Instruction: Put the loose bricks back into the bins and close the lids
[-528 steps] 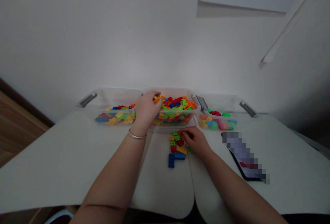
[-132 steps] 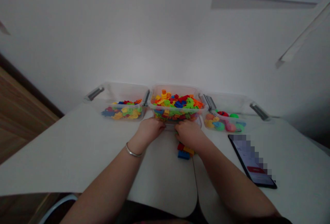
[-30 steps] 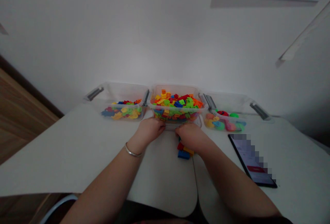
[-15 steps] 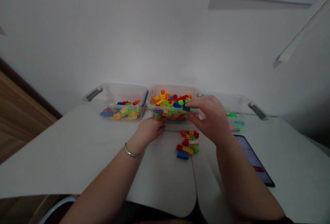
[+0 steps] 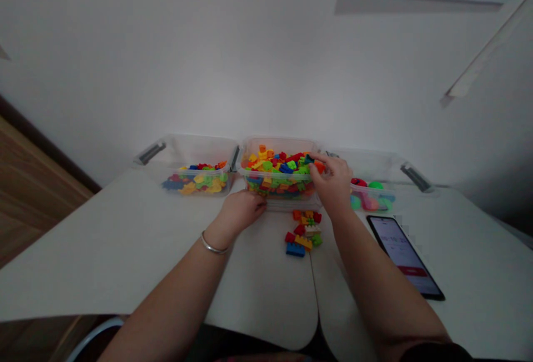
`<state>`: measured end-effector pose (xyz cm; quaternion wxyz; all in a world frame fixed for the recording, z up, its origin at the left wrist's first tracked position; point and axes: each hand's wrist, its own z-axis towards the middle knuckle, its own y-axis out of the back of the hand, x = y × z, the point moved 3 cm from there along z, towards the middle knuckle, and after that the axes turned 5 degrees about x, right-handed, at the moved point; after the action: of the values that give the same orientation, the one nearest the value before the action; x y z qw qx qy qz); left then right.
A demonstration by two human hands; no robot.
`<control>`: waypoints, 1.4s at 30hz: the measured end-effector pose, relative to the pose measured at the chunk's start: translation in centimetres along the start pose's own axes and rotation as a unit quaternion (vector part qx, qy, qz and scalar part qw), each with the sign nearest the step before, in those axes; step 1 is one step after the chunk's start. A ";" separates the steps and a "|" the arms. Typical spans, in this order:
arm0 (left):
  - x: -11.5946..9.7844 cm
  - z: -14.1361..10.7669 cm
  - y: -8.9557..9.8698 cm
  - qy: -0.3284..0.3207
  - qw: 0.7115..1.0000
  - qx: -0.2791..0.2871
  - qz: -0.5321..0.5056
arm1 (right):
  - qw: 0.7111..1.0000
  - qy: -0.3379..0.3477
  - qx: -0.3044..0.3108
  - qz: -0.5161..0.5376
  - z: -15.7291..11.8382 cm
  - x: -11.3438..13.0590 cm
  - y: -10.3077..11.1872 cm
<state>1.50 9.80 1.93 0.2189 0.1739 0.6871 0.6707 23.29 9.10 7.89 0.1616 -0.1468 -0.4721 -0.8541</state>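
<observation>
In the head view, a clear plastic bin (image 5: 281,204) full of colourful building blocks (image 5: 266,165) stands at the middle, against the wall. My right hand (image 5: 335,184) is at its right rim, with a dark teal building block (image 5: 308,159) pinched between thumb and fingertips. My left hand (image 5: 242,206), a silver bangle on its wrist, rests with curled fingers by the bin's lower front left corner; what those fingers hold, if anything, is hidden. In front of the bin lies a small cluster of loose blocks, among them a blue brick (image 5: 295,250) and a yellow-orange one (image 5: 303,242).
A second clear bin (image 5: 200,145) with blocks stands on the left. On the right, another clear bin (image 5: 370,162) holds several coloured pieces, partly behind my right hand. A phone (image 5: 406,256) with its screen lit lies right of my right forearm on the white table (image 5: 258,295).
My right hand has shifted slightly back and left, its fingertips now closer to the bin's right side, with the teal block. My left hand and the loose blocks have stayed put.
</observation>
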 end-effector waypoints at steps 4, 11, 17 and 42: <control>-0.2 0.0 0.1 0.004 1.000 0.004 0.001 | 1.000 0.018 0.018 -0.003 0.1 -0.2 -0.2; -0.3 -0.1 0.3 0.008 1.000 0.010 0.004 | 0.998 0.045 -0.035 0.033 -0.1 0.0 0.2; 0.0 -0.1 0.2 0.010 1.000 0.007 0.002 | 0.992 0.123 -0.006 0.014 -0.2 1.1 2.9; -0.3 0.0 0.1 0.017 1.000 0.008 -0.007 | 0.865 0.124 0.428 -0.232 -3.2 2.2 -1.3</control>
<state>1.78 9.68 2.08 0.2106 0.1590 0.6976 0.6661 20.43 6.76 6.16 0.0626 0.1577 -0.7875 -0.5925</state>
